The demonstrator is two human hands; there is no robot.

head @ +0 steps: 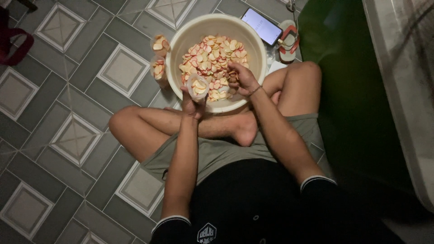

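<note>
View from above of a person sitting cross-legged on a patterned grey tiled floor (68, 135). A large cream plastic basin (181, 40) sits on the floor just beyond the crossed legs, holding a heap of small pale and pink heart-shaped snack pieces (210, 56). The left hand (193, 105) grasps a small clear plastic bag (198, 86) partly filled with the pieces, held upright over the basin's near rim. The right hand (242, 77) rests in the heap with its grip curled, apparently pinching some pieces, though the dim light makes this uncertain. Two filled bags (159, 56) lie against the basin's left side. A lit phone (262, 26) and a red-strapped sandal (288, 43) lie just behind the basin
</note>
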